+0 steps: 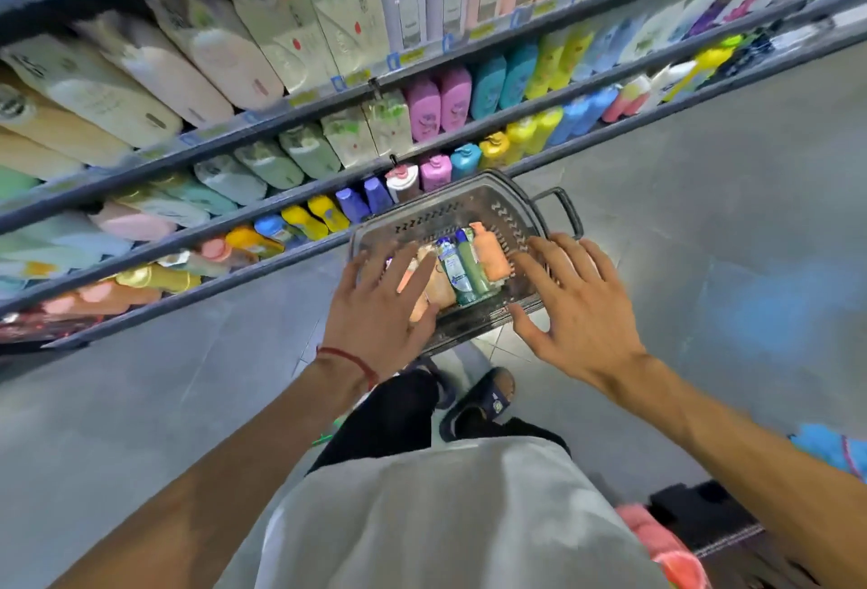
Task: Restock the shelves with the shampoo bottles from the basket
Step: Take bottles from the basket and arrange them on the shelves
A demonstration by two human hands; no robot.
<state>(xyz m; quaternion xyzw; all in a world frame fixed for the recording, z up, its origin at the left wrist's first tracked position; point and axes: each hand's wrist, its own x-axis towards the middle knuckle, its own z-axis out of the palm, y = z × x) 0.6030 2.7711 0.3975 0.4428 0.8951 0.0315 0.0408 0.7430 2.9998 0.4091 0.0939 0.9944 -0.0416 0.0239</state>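
The basket (513, 213), grey with perforated walls, stands on the grey floor (703, 157) at the centre of the frame, close against the bottom rail of the shelves (187, 295). Its handle (565, 208) sticks out toward the right. Several bottles (462, 269) lie side by side inside it: one blue and white, one green, and some peach-coloured.

The left hand (380, 302) hovers over the left side of the basket. Its fingers are straight and spread wide, and it holds nothing. A red string (347, 358) circles its wrist. The right hand (577, 302) hovers over the right side, fingers likewise splayed and empty, thumb pointing toward the near rim. It cannot be told whether either hand touches the basket or its contents.

The shelves run diagonally across the upper left of the frame, stocked with rows of coloured containers. Below the basket, dark slippers (483, 396) and a white shirt (445, 518) fill the lower centre
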